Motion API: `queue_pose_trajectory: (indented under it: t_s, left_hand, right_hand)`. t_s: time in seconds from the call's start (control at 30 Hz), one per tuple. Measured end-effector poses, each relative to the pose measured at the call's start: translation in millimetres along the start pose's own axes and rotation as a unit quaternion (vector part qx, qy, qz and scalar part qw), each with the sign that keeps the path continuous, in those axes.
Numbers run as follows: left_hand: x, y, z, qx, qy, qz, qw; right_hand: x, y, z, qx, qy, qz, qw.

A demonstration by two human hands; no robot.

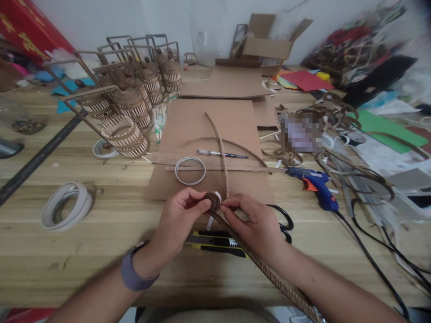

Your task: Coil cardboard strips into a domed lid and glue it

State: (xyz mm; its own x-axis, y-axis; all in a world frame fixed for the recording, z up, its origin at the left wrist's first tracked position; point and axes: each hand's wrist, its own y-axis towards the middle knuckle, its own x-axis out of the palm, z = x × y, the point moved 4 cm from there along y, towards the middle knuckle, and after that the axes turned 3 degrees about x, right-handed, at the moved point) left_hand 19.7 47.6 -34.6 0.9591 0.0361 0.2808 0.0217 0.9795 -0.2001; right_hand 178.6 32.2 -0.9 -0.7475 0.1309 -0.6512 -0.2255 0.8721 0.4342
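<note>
My left hand is closed on a tight coil of brown corrugated cardboard strip, pinched between thumb and fingers. A thin white strip curves along the coil's upper right edge toward my right hand. The thumb and forefinger there are pinched together, seemingly on that white strip. From the coil, the rest of the corrugated strip runs under the right hand to the lower right. Below the hands lies a yellow and black utility knife. Black scissor handles show partly behind the right hand.
Ahead lies a cardboard sheet with a pen, a tape roll and loose strips. A blue glue gun with a cord is at right. Lidded cardboard baskets stand at left, near stacked tape rolls.
</note>
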Motion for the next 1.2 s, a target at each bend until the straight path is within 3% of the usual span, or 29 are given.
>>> queue_pose_trajectory:
  t_s: [0.83, 1.2]
  left_hand:
    - [2.1, -2.9, -0.5, -0.017, 0.009, 0.006, 1.000]
    - [1.0, -1.5, -0.1, -0.010, -0.001, 0.028, 1.000]
  right_hand:
    - [3.5, -1.5, 2.3, -0.011, -0.041, -0.004, 0.999]
    - [1.2, -0.7, -0.5, 0.006, -0.004, 0.000, 1.000]
